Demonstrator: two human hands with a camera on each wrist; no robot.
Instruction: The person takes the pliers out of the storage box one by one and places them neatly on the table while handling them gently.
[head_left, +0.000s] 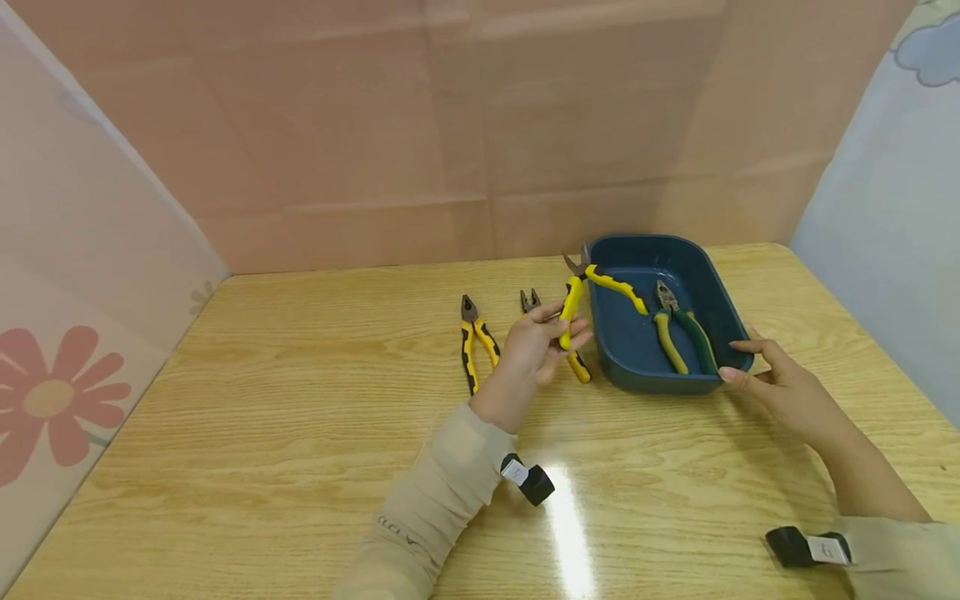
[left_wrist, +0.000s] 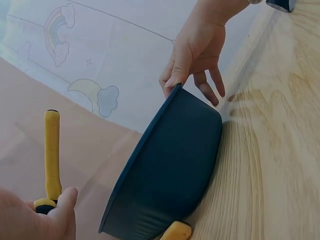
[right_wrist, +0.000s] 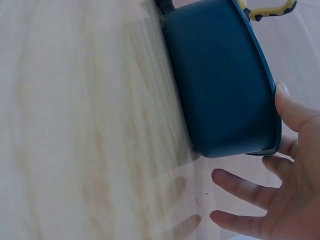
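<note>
My left hand (head_left: 534,340) grips one yellow handle of a pair of pliers (head_left: 572,304), held with spread handles at the left rim of the blue bin (head_left: 660,385); the other handle reaches over the bin. In the left wrist view, the left hand (left_wrist: 45,217) pinches the yellow handle (left_wrist: 52,155). My right hand (head_left: 783,392) pinches the bin's near right corner; the right wrist view shows that hand (right_wrist: 295,185) with thumb and index finger at the rim and other fingers spread. Green-and-yellow pliers (head_left: 686,333) lie inside the bin.
Yellow-and-black pliers (head_left: 468,333) lie on the wooden table (head_left: 300,433) left of the left hand. Another pair (head_left: 579,367) lies partly under that hand, beside the bin. A pink cloth backdrop (head_left: 337,150) stands behind the table, with patterned cloth at both sides.
</note>
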